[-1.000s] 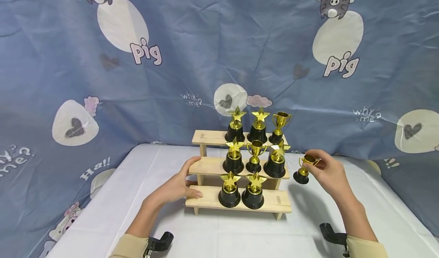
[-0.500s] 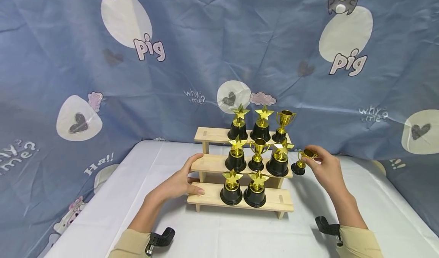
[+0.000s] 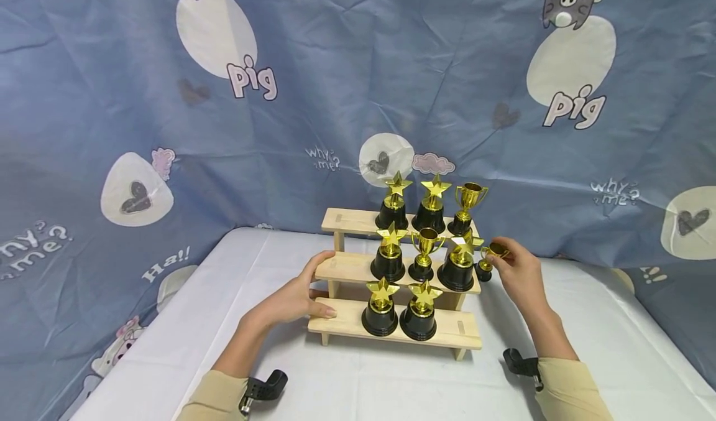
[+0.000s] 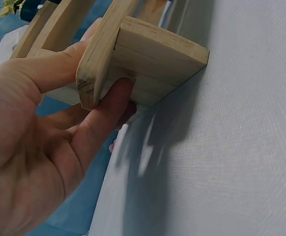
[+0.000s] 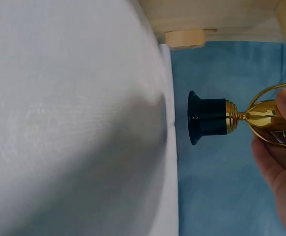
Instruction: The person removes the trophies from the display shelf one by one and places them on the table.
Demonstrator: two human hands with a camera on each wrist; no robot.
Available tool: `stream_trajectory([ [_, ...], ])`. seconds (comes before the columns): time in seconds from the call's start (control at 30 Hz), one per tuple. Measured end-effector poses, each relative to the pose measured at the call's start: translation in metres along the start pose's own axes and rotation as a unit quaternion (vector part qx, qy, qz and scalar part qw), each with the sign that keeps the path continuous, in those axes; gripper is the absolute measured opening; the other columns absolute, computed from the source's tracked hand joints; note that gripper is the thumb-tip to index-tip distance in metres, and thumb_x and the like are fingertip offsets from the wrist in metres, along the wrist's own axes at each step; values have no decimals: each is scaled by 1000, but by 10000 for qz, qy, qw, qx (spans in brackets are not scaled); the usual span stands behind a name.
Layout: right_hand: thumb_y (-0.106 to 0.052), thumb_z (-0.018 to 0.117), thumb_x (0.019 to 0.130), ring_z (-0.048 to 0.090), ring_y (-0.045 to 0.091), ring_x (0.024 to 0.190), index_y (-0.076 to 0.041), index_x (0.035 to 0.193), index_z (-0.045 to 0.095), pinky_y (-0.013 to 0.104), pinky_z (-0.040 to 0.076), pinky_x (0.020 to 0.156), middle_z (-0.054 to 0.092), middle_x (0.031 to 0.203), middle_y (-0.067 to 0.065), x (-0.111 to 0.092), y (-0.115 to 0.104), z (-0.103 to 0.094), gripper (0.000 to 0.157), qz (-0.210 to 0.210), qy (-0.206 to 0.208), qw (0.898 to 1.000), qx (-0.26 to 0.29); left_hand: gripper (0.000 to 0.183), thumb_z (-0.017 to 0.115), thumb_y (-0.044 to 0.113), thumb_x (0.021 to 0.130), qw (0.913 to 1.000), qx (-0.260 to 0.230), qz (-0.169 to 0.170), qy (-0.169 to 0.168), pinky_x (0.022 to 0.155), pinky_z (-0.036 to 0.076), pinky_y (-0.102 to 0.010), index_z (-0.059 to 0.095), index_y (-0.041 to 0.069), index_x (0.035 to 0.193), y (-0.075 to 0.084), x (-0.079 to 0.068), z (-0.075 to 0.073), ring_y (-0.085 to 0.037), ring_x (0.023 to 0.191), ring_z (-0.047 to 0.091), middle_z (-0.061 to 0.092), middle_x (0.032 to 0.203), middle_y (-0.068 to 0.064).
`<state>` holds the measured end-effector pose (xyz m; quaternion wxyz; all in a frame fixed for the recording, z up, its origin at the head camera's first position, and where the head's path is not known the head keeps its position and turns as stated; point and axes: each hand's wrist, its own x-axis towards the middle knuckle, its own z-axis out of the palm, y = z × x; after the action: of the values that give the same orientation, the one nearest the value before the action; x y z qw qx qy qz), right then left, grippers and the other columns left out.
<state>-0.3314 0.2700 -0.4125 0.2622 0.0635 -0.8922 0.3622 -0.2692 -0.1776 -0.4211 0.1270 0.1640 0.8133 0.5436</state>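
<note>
My left hand (image 3: 291,298) grips the left end of a three-step wooden stand (image 3: 347,312). In the left wrist view its thumb lies over one plank (image 4: 103,49) and fingers curl beneath. My right hand (image 3: 521,272) pinches a small gold trophy cup (image 5: 263,117) by its bowl, to the right of the stand. The cup's black base (image 5: 207,117) hangs clear of the white table in the right wrist view. Behind the middle step's star trophy (image 3: 457,265), the held cup's base is partly hidden in the head view.
Star trophies and two cups stand on the steps: two stars and a cup (image 3: 468,206) on top, a cup (image 3: 426,253) between stars in the middle, two stars (image 3: 423,312) below. A blue printed curtain (image 3: 313,54) hangs behind the white table (image 3: 403,383).
My right hand has carried the cup left and slightly back, close to the stand's right side. My left hand keeps its hold on the stand. The head view has shifted slightly.
</note>
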Motion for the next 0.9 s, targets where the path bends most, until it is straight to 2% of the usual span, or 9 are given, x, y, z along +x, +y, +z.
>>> stream_trajectory([
  [0.33,-11,68,94,67,34,87,-8,126,64,37,51,68,70,105,20,3,13,16,33,13,-128,9995,-284,111,83,7,78,9999,-127,-36,-71,87,55,-40,13,52,151,0,0,1,-52,132,47,18,160,-23],
  [0.47,-10,63,97,64,40,104,-8,135,57,49,55,80,65,120,21,3,17,14,38,56,-431,9987,-283,110,83,7,79,9999,-113,-12,-87,87,55,-40,13,52,151,1,1,1,-52,132,47,15,161,-23],
  [0.57,-5,60,97,54,46,121,-3,143,47,58,50,93,53,138,25,3,18,11,48,-22,-839,9959,-334,110,83,7,79,9999,-95,3,-89,87,55,-41,12,51,151,2,1,1,-53,132,47,14,161,-22],
  [0.67,1,58,94,43,50,133,1,148,40,64,43,100,40,151,27,4,19,9,57,-152,-1148,9926,-367,110,83,7,79,9999,-98,5,-72,88,55,-41,13,51,151,1,1,1,-52,131,48,16,161,-22],
  [0.9,5,59,90,32,51,141,-1,151,35,67,35,106,30,159,24,5,22,5,66,-270,-1438,9882,-454,110,83,6,79,9999,-110,47,-88,89,55,-42,13,49,152,-1,1,1,-52,131,48,20,159,-22],
])
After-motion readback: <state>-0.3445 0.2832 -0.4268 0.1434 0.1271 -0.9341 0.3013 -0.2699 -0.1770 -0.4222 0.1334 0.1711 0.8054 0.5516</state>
